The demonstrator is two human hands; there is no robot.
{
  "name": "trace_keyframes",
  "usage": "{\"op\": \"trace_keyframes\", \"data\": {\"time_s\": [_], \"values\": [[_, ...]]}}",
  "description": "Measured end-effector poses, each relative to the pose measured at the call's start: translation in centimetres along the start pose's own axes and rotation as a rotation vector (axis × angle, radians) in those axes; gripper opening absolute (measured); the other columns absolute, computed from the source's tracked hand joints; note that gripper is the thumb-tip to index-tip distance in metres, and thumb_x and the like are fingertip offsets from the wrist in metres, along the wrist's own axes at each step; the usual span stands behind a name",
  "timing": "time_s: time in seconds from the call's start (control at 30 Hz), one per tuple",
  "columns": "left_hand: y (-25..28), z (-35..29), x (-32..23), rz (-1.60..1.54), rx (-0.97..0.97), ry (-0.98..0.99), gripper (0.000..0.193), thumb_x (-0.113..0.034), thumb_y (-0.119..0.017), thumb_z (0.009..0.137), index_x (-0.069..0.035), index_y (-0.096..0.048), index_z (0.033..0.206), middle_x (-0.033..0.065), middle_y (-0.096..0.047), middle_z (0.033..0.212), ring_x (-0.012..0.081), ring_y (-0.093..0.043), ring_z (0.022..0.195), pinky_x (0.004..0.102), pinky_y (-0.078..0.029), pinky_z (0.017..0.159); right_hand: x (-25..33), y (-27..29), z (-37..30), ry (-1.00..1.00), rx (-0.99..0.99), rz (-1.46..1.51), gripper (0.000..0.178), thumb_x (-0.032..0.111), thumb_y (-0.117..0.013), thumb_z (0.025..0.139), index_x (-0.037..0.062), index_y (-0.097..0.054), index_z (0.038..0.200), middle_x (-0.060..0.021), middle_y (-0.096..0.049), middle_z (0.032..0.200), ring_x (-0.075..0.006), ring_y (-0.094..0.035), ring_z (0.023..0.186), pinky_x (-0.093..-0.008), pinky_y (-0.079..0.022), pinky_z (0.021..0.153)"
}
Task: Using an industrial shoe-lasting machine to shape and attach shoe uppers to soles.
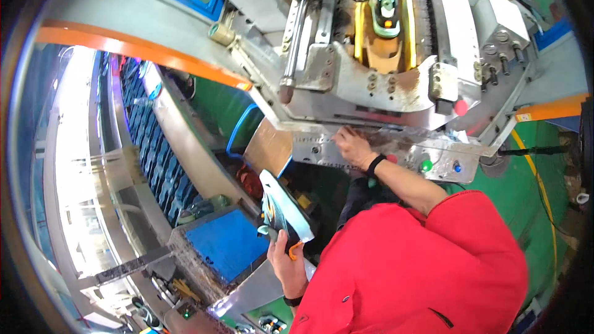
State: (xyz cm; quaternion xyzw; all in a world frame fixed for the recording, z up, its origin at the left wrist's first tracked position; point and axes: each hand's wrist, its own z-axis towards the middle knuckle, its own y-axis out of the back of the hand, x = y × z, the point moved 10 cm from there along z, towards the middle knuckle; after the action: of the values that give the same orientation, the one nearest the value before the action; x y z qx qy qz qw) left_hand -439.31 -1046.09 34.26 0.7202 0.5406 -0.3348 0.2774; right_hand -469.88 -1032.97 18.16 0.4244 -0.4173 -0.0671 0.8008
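My left hand (pixel 288 267) grips a sneaker (pixel 286 215) by its heel end, low and left of my body. The sneaker has a pale blue side, dark and orange parts, and an orange loop at the hand. My right hand (pixel 354 148) is at the metal control panel (pixel 405 156) along the machine's front edge. Its fingers are curled; whatever they may hold is hidden. A second shoe (pixel 387 9), mint and dark with an orange spot, sits in the brown cradle (pixel 387 62) of the machine, between yellow strips.
Green (pixel 426 165) and blue (pixel 458 167) buttons are on the panel. A red knob (pixel 461 107) sits above it. At left runs a conveyor (pixel 154 142) with a dark ridged belt, beside a blue-topped stand (pixel 228 242). Orange-edged beams (pixel 142 49) flank the machine.
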Motion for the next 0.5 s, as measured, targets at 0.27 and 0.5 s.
{"op": "trace_keyframes", "data": {"time_s": [0.27,0.5], "values": [[-2.8,0.8,-1.1,-0.069,0.199,-0.018,0.027,-0.017,-0.065,0.089,0.002,-0.058,0.107,0.0103,-0.062,0.100,0.0210,-0.061,0.094,0.0336,-0.052,0.075,8.0,40.9,13.0,0.150,-1.019,0.043,0.034,0.017,-0.079,0.074,-0.0001,-0.061,0.097,-0.0141,-0.061,0.085,-0.0302,-0.061,0.078,-0.0393,-0.048,0.067],[-5.0,1.4,0.3,-0.069,0.246,-0.017,0.026,-0.017,-0.065,0.089,-0.001,-0.059,0.108,0.0084,-0.064,0.099,0.0215,-0.063,0.090,0.0360,-0.052,0.076,4.6,53.3,27.4,0.223,-0.857,0.297,0.050,0.017,-0.077,0.071,-0.0024,-0.057,0.112,-0.0050,-0.063,0.080,-0.0125,-0.058,0.062,-0.0272,-0.047,0.051]]}}
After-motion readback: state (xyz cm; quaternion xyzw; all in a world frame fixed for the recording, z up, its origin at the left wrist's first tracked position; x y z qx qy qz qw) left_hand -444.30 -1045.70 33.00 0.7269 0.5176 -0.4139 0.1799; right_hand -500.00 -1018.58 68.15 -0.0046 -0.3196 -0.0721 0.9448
